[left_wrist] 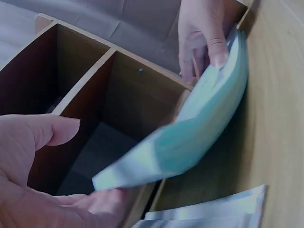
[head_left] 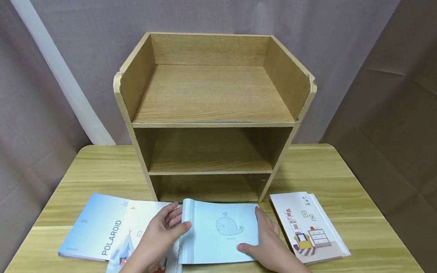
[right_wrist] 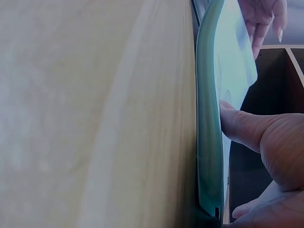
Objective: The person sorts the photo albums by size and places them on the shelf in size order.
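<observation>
A light-blue book (head_left: 225, 229) with a whale drawn on its cover is at the front of the table, its spine side bent up at the left. My right hand (head_left: 269, 240) grips its right edge, thumb (right_wrist: 242, 123) on the cover and fingers behind. At the spine end, my left hand (head_left: 162, 231) has thumb and fingers spread apart. In the left wrist view, the left fingertips (left_wrist: 107, 197) are right at the book's lower corner, while the thumb (left_wrist: 61, 129) stands off it.
A wooden shelf unit (head_left: 217, 121) stands behind the book. To the left, a blue-and-white book (head_left: 91, 225) marked POLAROID overlaps another illustrated book (head_left: 122, 257), partly hidden by the left arm. An illustrated white book (head_left: 308, 227) lies at the right. Curtains (head_left: 202, 6) hang behind the table.
</observation>
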`<state>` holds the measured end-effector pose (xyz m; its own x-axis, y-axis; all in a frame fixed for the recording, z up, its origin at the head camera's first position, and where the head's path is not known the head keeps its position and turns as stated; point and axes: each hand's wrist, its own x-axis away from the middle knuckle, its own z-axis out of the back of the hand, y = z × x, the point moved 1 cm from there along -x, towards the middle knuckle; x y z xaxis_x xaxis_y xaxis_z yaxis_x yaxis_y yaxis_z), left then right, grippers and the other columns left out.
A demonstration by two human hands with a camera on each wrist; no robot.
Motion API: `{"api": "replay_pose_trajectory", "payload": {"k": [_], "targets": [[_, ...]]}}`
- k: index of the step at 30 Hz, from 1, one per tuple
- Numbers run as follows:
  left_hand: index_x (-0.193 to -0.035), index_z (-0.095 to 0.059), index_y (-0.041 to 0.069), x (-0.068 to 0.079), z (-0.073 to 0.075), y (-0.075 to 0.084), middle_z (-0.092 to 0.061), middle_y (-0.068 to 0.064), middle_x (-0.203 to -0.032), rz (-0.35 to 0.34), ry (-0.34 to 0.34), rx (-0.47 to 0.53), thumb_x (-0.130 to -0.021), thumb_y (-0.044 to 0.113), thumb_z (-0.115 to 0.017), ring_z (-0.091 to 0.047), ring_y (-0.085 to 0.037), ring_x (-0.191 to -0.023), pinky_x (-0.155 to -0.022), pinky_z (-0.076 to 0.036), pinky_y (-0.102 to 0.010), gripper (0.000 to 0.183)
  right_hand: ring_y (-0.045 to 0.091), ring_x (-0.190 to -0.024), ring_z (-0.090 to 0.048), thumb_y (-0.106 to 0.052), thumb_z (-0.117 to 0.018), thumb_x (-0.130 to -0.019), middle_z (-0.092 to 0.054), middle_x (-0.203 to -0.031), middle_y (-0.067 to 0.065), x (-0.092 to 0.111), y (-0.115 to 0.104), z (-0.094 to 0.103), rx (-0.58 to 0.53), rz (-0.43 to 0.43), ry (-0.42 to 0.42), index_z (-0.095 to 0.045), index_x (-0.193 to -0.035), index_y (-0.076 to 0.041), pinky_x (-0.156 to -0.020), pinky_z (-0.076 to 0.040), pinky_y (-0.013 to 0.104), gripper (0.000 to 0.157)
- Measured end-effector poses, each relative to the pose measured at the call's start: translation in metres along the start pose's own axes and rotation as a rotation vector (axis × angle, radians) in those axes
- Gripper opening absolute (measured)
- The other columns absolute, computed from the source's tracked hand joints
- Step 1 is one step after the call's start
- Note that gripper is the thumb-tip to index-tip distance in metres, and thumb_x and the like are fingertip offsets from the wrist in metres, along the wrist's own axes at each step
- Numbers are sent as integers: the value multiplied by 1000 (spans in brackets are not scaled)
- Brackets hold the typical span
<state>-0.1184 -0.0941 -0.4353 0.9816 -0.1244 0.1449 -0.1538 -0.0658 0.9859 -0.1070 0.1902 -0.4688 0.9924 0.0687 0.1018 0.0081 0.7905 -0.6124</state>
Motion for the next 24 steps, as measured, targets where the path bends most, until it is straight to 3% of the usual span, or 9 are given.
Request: {"api": "replay_pose_trajectory", "payload": {"k": [4, 8, 12, 14, 18, 21, 24], "targets": [[-143, -36, -4, 0, -4, -5, -51, -19, -136, 1, -15, 9, -84, 7, -74, -47, -32, -127, -102, -43, -33, 71, 47, -138, -15, -47, -83, -71, -16, -155, 25, 0, 2, 0, 8, -5, -2, -11, -153, -2, -109, -25, 61, 118], [-145, -32, -3, 0, -9, -11, -52, -22, -134, -16, -130, 2, -85, 3, -71, -55, -32, -118, -90, -52, -32, 71, 45, -139, -14, -47, -82, -71, -15, -156, 24, 0, 3, 0, 3, -1, -4, -11, -154, -3, -109, -24, 60, 118], [-151, -20, 7, 4, -14, -13, -54, -26, -127, -48, -230, -95, -87, 4, -69, -63, -32, -102, -75, -58, -38, 81, 44, -139, -14, -46, -83, -71, -16, -156, 23, -1, 2, 0, -1, 2, -3, -12, -154, -3, -110, -23, 60, 117], [-152, -16, 12, 7, -17, -13, -55, -26, -124, -66, -231, -187, -87, 7, -71, -64, -29, -97, -71, -58, -36, 85, 44, -140, -14, -46, -82, -72, -18, -156, 23, -1, 1, 1, 0, 2, 6, -14, -154, -4, -110, -23, 59, 115], [-154, -12, 17, 14, -19, -11, -49, -27, -130, -80, -203, -301, -88, 9, -70, -60, -29, -103, -73, -57, -33, 89, 42, -140, -17, -46, -81, -73, -23, -155, 22, 1, 0, 4, 0, 4, 32, -18, -153, -4, -111, -23, 57, 111], [-154, -13, 19, 17, -20, -8, -46, -24, -135, -86, -170, -295, -89, 5, -68, -57, -30, -107, -77, -55, -33, 86, 43, -139, -19, -48, -81, -73, -25, -154, 23, 3, -3, 6, -20, 3, 45, -19, -153, -4, -111, -24, 58, 110], [-153, -15, 20, 20, -20, -6, -45, -22, -140, -98, -145, -227, -89, 0, -64, -57, -29, -108, -79, -55, -34, 84, 45, -139, -20, -51, -80, -73, -24, -154, 24, 4, -4, 8, -46, 2, 51, -16, -153, -4, -110, -24, 59, 112]]}}
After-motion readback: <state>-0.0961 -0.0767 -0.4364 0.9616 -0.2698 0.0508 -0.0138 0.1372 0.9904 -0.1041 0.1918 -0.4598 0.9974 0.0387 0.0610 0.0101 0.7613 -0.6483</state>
